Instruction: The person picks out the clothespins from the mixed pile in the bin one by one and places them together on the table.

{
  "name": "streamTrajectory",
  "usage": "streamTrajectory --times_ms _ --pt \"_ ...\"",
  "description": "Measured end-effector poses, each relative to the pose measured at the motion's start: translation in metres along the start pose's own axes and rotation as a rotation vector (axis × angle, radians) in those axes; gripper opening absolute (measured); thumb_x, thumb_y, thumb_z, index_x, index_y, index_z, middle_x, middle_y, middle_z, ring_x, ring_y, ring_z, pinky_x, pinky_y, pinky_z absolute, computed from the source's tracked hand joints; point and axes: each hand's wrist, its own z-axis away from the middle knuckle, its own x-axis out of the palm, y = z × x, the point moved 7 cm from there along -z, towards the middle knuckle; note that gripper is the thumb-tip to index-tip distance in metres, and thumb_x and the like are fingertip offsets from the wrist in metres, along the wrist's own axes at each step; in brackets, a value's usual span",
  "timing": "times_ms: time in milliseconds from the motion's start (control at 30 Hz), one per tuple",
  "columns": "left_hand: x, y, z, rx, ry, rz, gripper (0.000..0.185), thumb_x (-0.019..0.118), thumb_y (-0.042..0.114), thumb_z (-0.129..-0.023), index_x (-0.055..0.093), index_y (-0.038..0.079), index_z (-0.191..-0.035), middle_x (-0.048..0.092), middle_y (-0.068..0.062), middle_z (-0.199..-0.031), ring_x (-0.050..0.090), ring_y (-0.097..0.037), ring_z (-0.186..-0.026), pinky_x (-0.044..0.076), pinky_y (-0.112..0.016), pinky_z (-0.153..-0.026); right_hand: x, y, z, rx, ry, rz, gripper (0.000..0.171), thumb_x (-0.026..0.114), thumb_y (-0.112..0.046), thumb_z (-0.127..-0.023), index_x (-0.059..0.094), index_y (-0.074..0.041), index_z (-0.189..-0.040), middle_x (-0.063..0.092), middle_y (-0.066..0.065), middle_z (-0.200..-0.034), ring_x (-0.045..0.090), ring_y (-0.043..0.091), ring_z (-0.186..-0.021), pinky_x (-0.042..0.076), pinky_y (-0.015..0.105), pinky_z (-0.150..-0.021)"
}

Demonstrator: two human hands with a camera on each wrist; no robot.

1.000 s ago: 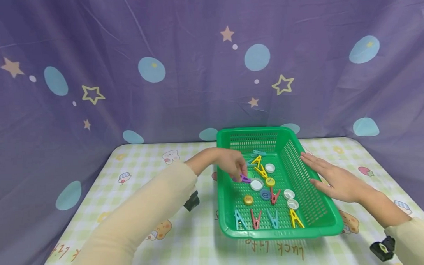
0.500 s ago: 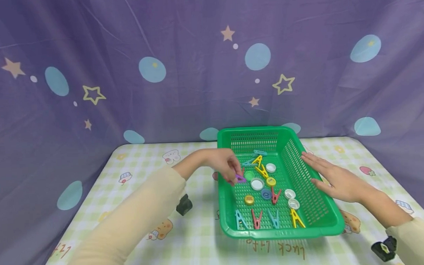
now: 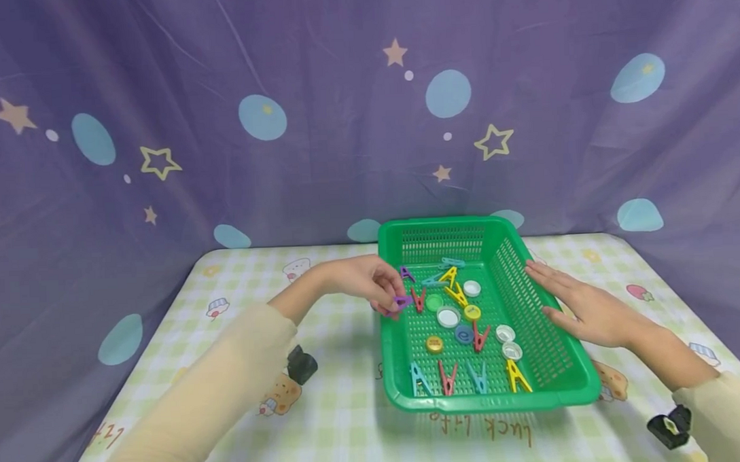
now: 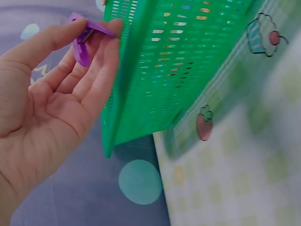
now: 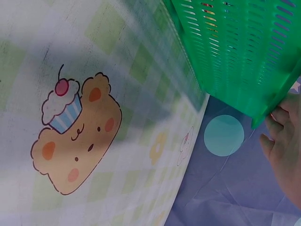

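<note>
Over the left rim of the green plastic basket [image 3: 486, 406], my left hand [image 3: 372, 283] pinches a purple clothespin [image 4: 85, 38] between thumb and fingertips. My right hand [image 3: 593, 310] rests on the right rim, its fingers straight. Inside the basket, nearest the left hand, lie another purple clothespin [image 3: 407, 274], a red clothespin [image 3: 418, 298] and a green bottle cap [image 3: 434, 302]. Farther in are a yellow clothespin [image 3: 456, 296], a white cap [image 3: 448, 316], a blue cap [image 3: 464, 334] and a gold cap [image 3: 434, 344].
Several more clothespins, such as a blue one [image 3: 478, 377], line the basket's near end. Two clear-white caps [image 3: 505, 334] lie toward its right wall. A checked tablecloth [image 3: 328, 423] covers the table, with a purple curtain [image 3: 339, 48] behind.
My left hand has moved left with the purple clothespin, from inside the basket to over its left rim. The second purple clothespin and the upper red one have come into view. The right hand stays.
</note>
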Motion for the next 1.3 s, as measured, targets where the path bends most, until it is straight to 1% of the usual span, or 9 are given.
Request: streamTrajectory --times_ms 167,300,433,533,633,833,1000,1233,1300 --pt "-0.003 -0.010 0.007 0.068 0.054 0.155 0.022 0.060 -0.001 -0.090 0.060 -0.009 -0.110 0.073 -0.016 -0.098 0.072 -0.014 -0.086 0.057 -0.044 -0.092 0.000 0.001 -0.001 0.006 -0.004 0.000 0.066 0.056 -0.026 -0.094 0.027 -0.011 -0.152 0.029 0.014 -0.158 0.040 0.037 -0.138 0.047 0.056 -0.096" --pt "-0.007 -0.020 0.014 0.116 0.108 0.228 0.029 0.057 -0.001 -0.091 0.055 -0.012 -0.118 0.070 -0.024 -0.104 0.072 -0.017 -0.089 0.056 -0.044 -0.092 0.001 0.001 -0.002 0.008 -0.008 -0.004 0.066 0.056 -0.026 -0.095 0.027 -0.011 -0.152 0.029 0.013 -0.158 0.042 0.039 -0.136 0.047 0.056 -0.095" --pt "-0.013 -0.029 0.023 0.132 0.183 0.291 0.031 0.058 -0.002 -0.090 0.054 -0.013 -0.119 0.070 -0.024 -0.105 0.072 -0.023 -0.093 0.056 -0.046 -0.093 0.001 0.001 -0.003 0.005 -0.004 -0.006 0.066 0.057 -0.025 -0.094 0.028 -0.011 -0.152 0.029 0.013 -0.158 0.041 0.038 -0.137 0.047 0.056 -0.095" --pt "-0.018 -0.038 0.030 0.118 0.241 0.315 0.029 0.060 -0.003 -0.089 0.056 -0.013 -0.115 0.073 -0.017 -0.101 0.073 -0.022 -0.092 0.055 -0.046 -0.093 0.001 0.001 -0.002 0.007 -0.004 -0.007 0.066 0.056 -0.025 -0.094 0.027 -0.011 -0.152 0.028 0.013 -0.159 0.039 0.035 -0.140 0.047 0.056 -0.096" --pt "-0.021 -0.048 0.034 0.100 0.284 0.314 0.029 0.062 -0.003 -0.088 0.057 -0.013 -0.115 0.074 -0.009 -0.097 0.072 -0.016 -0.088 0.056 -0.044 -0.093 0.002 0.002 -0.002 0.012 -0.009 -0.006 0.066 0.056 -0.026 -0.095 0.026 -0.012 -0.152 0.027 0.012 -0.159 0.038 0.034 -0.140 0.046 0.057 -0.096" --pt "-0.026 -0.071 0.040 0.077 0.340 0.331 0.031 0.063 -0.001 -0.088 0.057 -0.014 -0.115 0.074 -0.002 -0.092 0.072 -0.013 -0.088 0.056 -0.043 -0.093 0.002 0.002 -0.001 0.023 -0.020 -0.022 0.067 0.055 -0.026 -0.095 0.025 -0.013 -0.153 0.026 0.012 -0.160 0.041 0.040 -0.137 0.046 0.058 -0.095" --pt "-0.029 -0.093 0.043 0.040 0.378 0.343 0.030 0.064 0.003 -0.090 0.058 -0.013 -0.114 0.073 -0.006 -0.096 0.071 -0.014 -0.090 0.057 -0.039 -0.092 0.002 0.001 0.000 0.024 -0.016 -0.027 0.067 0.055 -0.026 -0.095 0.025 -0.013 -0.153 0.026 0.012 -0.160 0.041 0.041 -0.136 0.047 0.059 -0.095" --pt "-0.041 -0.122 0.051 -0.022 0.479 0.334 0.036 0.064 0.004 -0.089 0.057 -0.012 -0.121 0.073 -0.012 -0.102 0.072 -0.014 -0.089 0.058 -0.038 -0.090 0.003 0.002 0.000 0.024 -0.006 -0.028 0.068 0.056 -0.025 -0.094 0.024 -0.013 -0.153 0.026 0.011 -0.160 0.039 0.035 -0.140 0.047 0.058 -0.095" --pt "-0.045 -0.130 0.052 -0.031 0.504 0.334 0.037 0.065 0.005 -0.089 0.057 -0.012 -0.121 0.072 -0.017 -0.104 0.072 -0.015 -0.089 0.058 -0.036 -0.089 0.004 0.003 0.000 0.025 -0.007 -0.028 0.068 0.056 -0.025 -0.095 0.024 -0.014 -0.153 0.025 0.010 -0.160 0.039 0.034 -0.140 0.047 0.057 -0.094"
